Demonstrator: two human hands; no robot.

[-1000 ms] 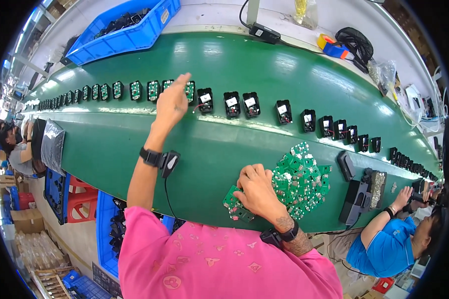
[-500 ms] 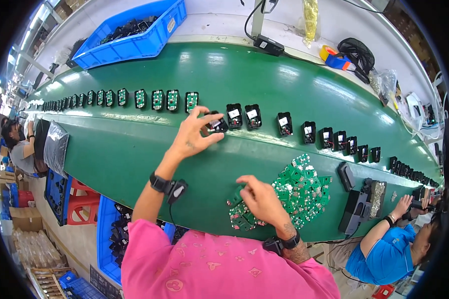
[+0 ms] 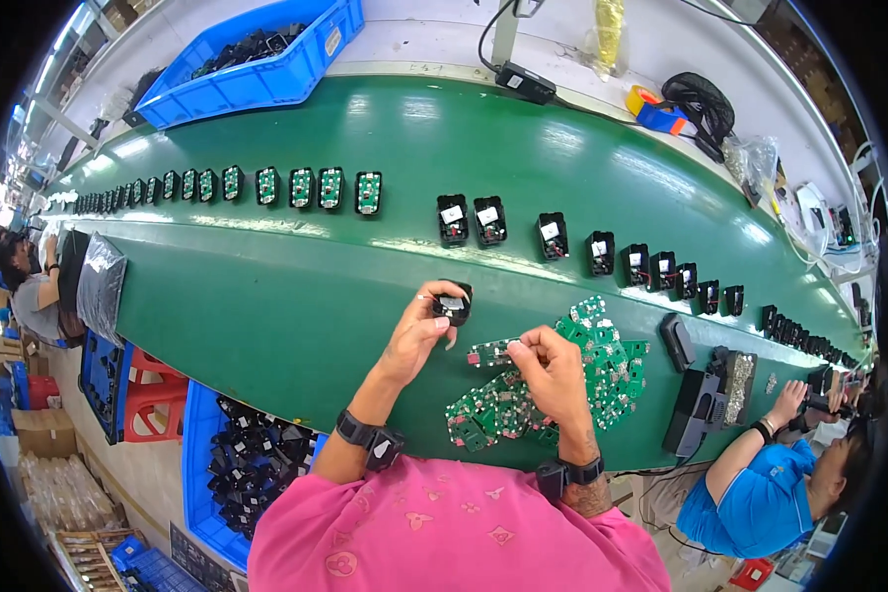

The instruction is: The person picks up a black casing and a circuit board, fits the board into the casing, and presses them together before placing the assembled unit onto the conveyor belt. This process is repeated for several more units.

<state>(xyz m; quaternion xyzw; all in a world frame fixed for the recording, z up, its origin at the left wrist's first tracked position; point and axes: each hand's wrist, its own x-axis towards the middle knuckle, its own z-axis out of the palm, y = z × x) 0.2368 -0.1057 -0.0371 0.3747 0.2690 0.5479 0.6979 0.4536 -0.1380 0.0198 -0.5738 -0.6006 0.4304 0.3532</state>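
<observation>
My left hand (image 3: pixel 419 333) is closed around a black plastic housing (image 3: pixel 453 304), lifted off the green bench and tilted toward me. Between the thumb and fingers of my right hand (image 3: pixel 553 370) is a green circuit board (image 3: pixel 492 353), its free end pointing left at the housing; the two are apart. Under and beside my right hand spreads a heap of green circuit boards (image 3: pixel 617 370). Beyond my hands stands a row of black housings: those on the left, such as this filled housing (image 3: pixel 368 192), hold green boards, while those on the right, like this open housing (image 3: pixel 453 219), show white pieces inside.
A blue crate (image 3: pixel 257 84) of black parts sits at the far left, another blue bin (image 3: pixel 202 464) low at my left. Right of the boards lie a black device (image 3: pixel 693 409) and a black case (image 3: pixel 677 341). Co-workers sit at both sides, one in a blue shirt (image 3: pixel 760 503).
My left hand has taken the black housing out of the row and brought it nearer to me. My right hand has picked a circuit board from the heap and raised it toward the housing.
</observation>
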